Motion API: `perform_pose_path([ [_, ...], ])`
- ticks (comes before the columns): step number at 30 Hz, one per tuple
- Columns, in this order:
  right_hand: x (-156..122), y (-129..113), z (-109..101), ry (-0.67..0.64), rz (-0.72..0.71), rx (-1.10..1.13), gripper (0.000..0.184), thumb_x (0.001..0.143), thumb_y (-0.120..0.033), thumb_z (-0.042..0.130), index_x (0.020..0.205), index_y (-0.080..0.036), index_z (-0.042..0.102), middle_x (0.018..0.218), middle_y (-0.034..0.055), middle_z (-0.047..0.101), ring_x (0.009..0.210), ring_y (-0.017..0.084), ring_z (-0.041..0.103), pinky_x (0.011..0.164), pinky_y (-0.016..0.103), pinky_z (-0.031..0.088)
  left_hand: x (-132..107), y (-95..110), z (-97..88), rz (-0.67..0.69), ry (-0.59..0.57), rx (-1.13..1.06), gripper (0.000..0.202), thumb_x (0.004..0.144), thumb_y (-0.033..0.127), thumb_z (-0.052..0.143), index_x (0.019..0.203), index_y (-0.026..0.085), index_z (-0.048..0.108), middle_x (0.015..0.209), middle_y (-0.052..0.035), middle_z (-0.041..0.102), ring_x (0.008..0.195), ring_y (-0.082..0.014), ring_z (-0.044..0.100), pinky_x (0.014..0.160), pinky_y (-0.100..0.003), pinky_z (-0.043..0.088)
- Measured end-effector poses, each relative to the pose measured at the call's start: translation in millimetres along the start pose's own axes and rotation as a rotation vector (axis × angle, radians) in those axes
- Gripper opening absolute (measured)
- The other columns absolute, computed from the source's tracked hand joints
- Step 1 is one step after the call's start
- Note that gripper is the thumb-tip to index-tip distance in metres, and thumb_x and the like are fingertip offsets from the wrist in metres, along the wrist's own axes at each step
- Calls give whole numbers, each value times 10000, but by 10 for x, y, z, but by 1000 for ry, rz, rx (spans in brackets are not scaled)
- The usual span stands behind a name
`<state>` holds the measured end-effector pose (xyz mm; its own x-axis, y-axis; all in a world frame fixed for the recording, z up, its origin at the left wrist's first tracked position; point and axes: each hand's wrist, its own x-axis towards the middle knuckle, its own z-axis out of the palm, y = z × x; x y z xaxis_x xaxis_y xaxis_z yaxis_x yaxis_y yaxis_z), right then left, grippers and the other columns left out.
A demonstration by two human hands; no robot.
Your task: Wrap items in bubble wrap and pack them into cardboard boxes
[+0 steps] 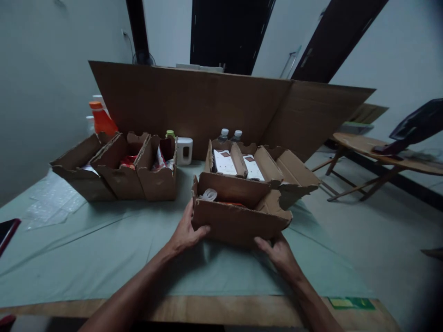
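Between my hands is an open-topped cardboard box (238, 225), its long side facing me. My left hand (187, 230) grips its left end, thumb on the front face. My right hand (278, 253) holds the lower right corner, thumb in front and the other fingers hidden behind or under it. Inside the box lie a coiled white cable (209, 195) and something orange-red, mostly hidden by the front wall. Just behind stands a row of similar boxes, with white patterned packs (224, 162) in two of them.
Three more cardboard boxes (157, 184) stand at the left, red packets inside. Bottles and a white jug (184, 151) are behind. A tall cardboard panel (194, 101) closes off the back. Bubble wrap (55, 203) lies far left on the green cloth (114, 258).
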<state>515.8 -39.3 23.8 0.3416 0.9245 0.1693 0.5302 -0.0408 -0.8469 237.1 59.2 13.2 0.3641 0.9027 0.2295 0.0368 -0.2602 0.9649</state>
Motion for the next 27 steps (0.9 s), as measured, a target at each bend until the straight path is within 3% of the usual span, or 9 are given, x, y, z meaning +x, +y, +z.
perform_pose_path([
  [3, -125, -155, 191, 31, 25, 44, 703, 745, -670, 663, 1240, -172, 636, 1133, 160, 740, 1115, 339, 669, 987, 494, 523, -218, -30, 10, -11, 55, -15, 837, 785, 450, 700, 1494, 150, 372, 1401, -150, 564, 1302, -316, 526, 1119, -467, 413],
  [7, -302, -584, 420, -65, -65, 74, 568, 779, -549, 690, 1229, -204, 654, 1170, 133, 731, 1111, 320, 668, 1003, 480, 519, -677, 14, -398, -122, 226, 107, 668, 780, 498, 717, 1343, 184, 542, 1238, -108, 665, 1163, -313, 610, 1018, -454, 488],
  [10, -200, -827, 454, -84, -125, 102, 527, 756, -540, 702, 1161, -205, 669, 1180, 125, 729, 1077, 321, 675, 969, 469, 538, -653, 250, -570, -103, 354, 175, 658, 749, 533, 738, 1268, 158, 584, 1173, -106, 678, 1122, -328, 622, 993, -465, 493],
  [14, -135, -653, 73, 100, -40, 15, 530, 675, -620, 718, 1002, -204, 694, 1058, 124, 765, 1023, 372, 689, 928, 511, 544, -395, 527, -226, 28, 203, 61, 800, 754, 459, 730, 1446, 178, 445, 1273, -117, 641, 1173, -318, 600, 1034, -467, 474],
  [16, -239, -460, -140, 156, -5, -70, 516, 687, -628, 711, 983, -205, 703, 1037, 126, 769, 1030, 394, 688, 903, 512, 556, -405, 548, -39, 70, 110, 48, 824, 757, 414, 731, 1479, 176, 414, 1373, -136, 586, 1279, -338, 534, 1105, -490, 418],
  [18, -375, -331, -202, 128, -4, -87, 532, 687, -625, 716, 1014, -205, 715, 1048, 122, 768, 1054, 402, 685, 902, 504, 562, -535, 500, 7, 53, 83, 47, 808, 767, 390, 728, 1483, 180, 418, 1411, -139, 560, 1324, -350, 498, 1132, -509, 390],
  [22, -374, -411, 249, -15, -67, -1, 537, 703, -600, 715, 1073, -211, 711, 1076, 123, 760, 1073, 372, 679, 945, 490, 547, -862, 361, -330, -25, 223, 108, 726, 798, 403, 709, 1450, 205, 460, 1369, -120, 588, 1295, -345, 524, 1113, -507, 413],
  [25, -55, -589, 747, -121, -129, 100, 567, 716, -589, 707, 1116, -189, 679, 1128, 144, 739, 1071, 353, 673, 957, 499, 533, -983, 309, -609, -60, 357, 151, 684, 832, 434, 689, 1436, 216, 454, 1387, -115, 569, 1298, -327, 525, 1101, -475, 429],
  [27, 160, -657, 1006, -168, -174, 168, 619, 738, -569, 697, 1213, -177, 629, 1197, 153, 710, 1127, 343, 650, 992, 497, 510, -1046, 268, -667, -108, 418, 127, 712, 854, 449, 669, 1469, 223, 390, 1425, -126, 531, 1281, -317, 544, 1067, -466, 464],
])
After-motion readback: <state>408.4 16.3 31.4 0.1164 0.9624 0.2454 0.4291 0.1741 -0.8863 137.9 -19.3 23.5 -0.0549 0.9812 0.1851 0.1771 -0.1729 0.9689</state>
